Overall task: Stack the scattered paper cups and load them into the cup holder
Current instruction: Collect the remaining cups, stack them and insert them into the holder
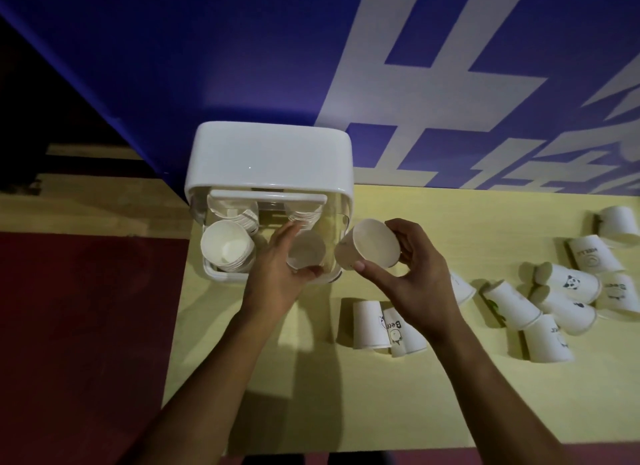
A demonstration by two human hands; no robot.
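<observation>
A white cup holder (pixel 270 160) with a clear open front stands at the table's far left. Stacks of paper cups sit inside it, one stack (pixel 227 248) at its front left. My left hand (pixel 277 267) grips an upright paper cup (pixel 306 253) at the holder's front right. My right hand (pixel 405 274) holds another white paper cup (pixel 370 245) tilted on its side, just right of the holder. Two or three cups (pixel 372 324) lie below my right hand. Several more cups (pixel 568 291) lie scattered at the right.
The yellow table (pixel 346 395) ends at its left edge near the holder, with red floor (pixel 86 326) beyond. A blue wall with white lettering (pixel 415 84) rises right behind the holder and table.
</observation>
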